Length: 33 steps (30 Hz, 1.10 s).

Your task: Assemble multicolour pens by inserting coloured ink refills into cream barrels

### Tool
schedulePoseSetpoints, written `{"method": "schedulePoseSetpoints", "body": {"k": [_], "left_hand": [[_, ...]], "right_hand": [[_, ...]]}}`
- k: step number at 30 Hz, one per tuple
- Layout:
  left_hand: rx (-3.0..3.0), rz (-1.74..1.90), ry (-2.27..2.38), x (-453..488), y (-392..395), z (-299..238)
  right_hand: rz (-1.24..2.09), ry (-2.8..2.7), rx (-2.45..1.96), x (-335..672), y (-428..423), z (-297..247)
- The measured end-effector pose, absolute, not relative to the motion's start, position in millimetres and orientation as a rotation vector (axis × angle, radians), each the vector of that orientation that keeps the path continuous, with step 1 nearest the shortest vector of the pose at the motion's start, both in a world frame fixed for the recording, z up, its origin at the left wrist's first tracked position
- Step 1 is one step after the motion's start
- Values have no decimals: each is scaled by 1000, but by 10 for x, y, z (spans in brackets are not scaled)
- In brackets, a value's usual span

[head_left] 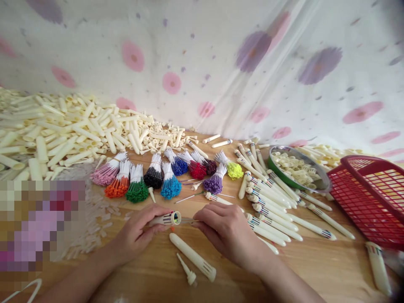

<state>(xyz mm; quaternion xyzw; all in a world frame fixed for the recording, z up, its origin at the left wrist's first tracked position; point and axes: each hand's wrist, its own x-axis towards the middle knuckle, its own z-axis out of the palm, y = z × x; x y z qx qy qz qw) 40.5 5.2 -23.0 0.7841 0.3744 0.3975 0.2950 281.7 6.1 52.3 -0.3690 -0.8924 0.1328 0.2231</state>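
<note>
My left hand (142, 229) is closed around a cream slotted pen section (164, 219), its round open end facing right, with bits of colour inside. Opposite it, my right hand (225, 229) pinches thin whitish refills (187, 220) that run to that open end; how many is unclear. Below the hands lie a slotted cream pen barrel (191, 254) and a small pointed cream cone (186, 269). Beyond the hands stand banded refill bundles in several colours, among them green (136, 185), blue (171, 183) and purple (215, 181). A loose refill (189, 197) lies in front of them.
A heap of cream barrels (63, 126) fills the back left, with small clear tubes (91, 223) before it. Many multicolour pens (274, 221) lie right. Behind them are a bowl of slotted parts (325, 185) and a red basket (366, 198). A flowered sheet (189, 54) hangs behind.
</note>
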Motion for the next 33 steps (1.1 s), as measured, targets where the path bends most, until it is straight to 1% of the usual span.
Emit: {"method": "schedulePoseSetpoints", "body": {"k": [11,20,25,29,31,33], "left_hand": [[2247,907,897,397,76,-140],[2177,1072,957,446,77,-124],[2007,1127,1022,450,66,-146],[1898,1137,991,445,73,-148],[1868,1158,952,445,81,-147],[1845,1188,935,448,86,-152]], "right_hand": [[266,-2532,-953,2814,63,536],[-124,-2631,-740,2812,26,604],[-197,-2619,-735,2834,22,628],[-109,-2595,-778,2858,42,625],[70,-2493,-810,2864,39,632],[317,-2345,-844,2856,16,643]]}}
